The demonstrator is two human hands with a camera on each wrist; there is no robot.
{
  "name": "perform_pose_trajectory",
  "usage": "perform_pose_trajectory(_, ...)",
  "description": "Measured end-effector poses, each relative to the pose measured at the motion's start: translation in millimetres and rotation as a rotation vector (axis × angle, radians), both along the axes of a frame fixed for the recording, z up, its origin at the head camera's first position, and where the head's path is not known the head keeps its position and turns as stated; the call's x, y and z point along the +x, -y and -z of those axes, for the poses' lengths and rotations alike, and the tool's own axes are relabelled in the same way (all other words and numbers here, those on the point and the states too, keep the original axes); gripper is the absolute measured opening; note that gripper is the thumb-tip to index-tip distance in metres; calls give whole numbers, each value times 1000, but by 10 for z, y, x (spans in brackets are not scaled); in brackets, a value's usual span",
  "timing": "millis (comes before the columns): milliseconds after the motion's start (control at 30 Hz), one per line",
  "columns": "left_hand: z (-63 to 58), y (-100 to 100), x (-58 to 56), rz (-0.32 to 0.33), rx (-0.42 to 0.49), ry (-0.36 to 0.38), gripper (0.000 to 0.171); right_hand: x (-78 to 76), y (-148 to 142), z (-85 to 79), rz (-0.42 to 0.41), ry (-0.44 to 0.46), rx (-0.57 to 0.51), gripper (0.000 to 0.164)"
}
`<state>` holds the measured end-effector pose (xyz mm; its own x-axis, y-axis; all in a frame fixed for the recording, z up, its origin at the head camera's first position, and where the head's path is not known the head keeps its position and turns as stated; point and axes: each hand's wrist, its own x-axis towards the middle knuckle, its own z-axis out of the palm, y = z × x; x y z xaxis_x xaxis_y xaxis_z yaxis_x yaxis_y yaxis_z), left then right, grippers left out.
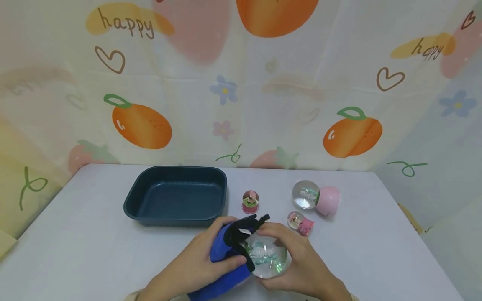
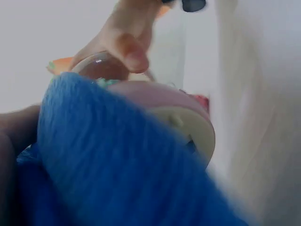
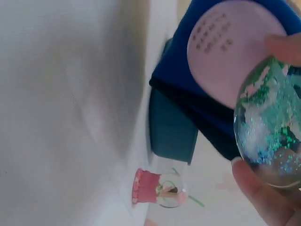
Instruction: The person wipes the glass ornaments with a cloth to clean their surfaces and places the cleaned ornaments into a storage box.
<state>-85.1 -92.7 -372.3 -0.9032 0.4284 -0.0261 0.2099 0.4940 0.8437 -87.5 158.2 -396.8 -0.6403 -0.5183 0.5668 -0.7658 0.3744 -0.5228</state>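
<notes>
My right hand (image 1: pixel 301 259) grips a snow globe (image 1: pixel 269 255) by its clear ball, which has white and teal figures and glitter inside. The globe lies tilted on its side, and its pink base (image 3: pixel 230 52) with small printed lettering points toward my left hand. A fuzzy blue cloth with black edging (image 1: pixel 226 271) is held in my left hand (image 1: pixel 197 259), thumb in front and fingers behind. The cloth lies against the pink base, covering most of it in the head view. In the left wrist view the underside of the base (image 2: pixel 188 127) shows past the cloth.
Behind my left hand stands a dark teal rectangular tray (image 1: pixel 175 220). A small snow globe (image 1: pixel 250 202) stands upright to its right. Farther right lie a larger globe with a pink base (image 1: pixel 328 201) and a small globe with a pink base (image 1: pixel 306 226). A printed curtain (image 1: pixel 241 104) hangs behind the table.
</notes>
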Motion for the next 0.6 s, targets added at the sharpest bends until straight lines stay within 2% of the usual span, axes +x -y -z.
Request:
perform_pose_trajectory(67,9,-14,17,5,-59,-12,74,-9,5,6,4,-45,12,85)
perform_pose_trajectory(133,23,-19,14,19,-76,-15,76,-14,7,9,5,-79,30,87)
perform_pose_trajectory(300,71,0,-57,79,6,-19,55,-2,-6,7,8,-80,72,84)
perform_pose_trajectory(400,99,21,-107,89,60,-10,41,7,-16,5,-6,-75,84,82)
perform_pose_trajectory(600,177,109,-220,108,173,-64,25,-11,-6,22,-133,-192,40,81)
